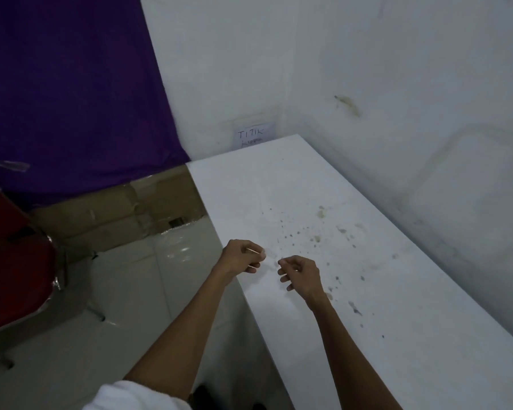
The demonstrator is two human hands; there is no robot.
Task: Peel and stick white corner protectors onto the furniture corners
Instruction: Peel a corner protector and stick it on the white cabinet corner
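Over the left edge of the white table [367, 291], as the head camera sees it, two bare hands are held close together but not touching. The left hand [242, 257] has its fingers curled in. Its thumb and first finger pinch a small white piece [262, 255] (it is blurry, so I cannot tell its shape). The piece is up in the air just above the table top, between the two hands and well away from the table's far left corner [191, 164].

The right hand [301, 273] is curled too, with its fingertips [280, 263] pointing at the left hand. I cannot tell if it holds anything.

The table top has many little dark and yellow spots. A paper note [251, 136] with the word TITIK is stuck on the white wall [397, 84] behind the table. To the left hangs a purple cloth [71, 84], with brown cardboard boxes [116, 211] under it. A red chair [12, 255] wrapped in shiny plastic stands on the pale tiled floor [116, 306]. A white sleeve [125, 395] shows at the bottom.
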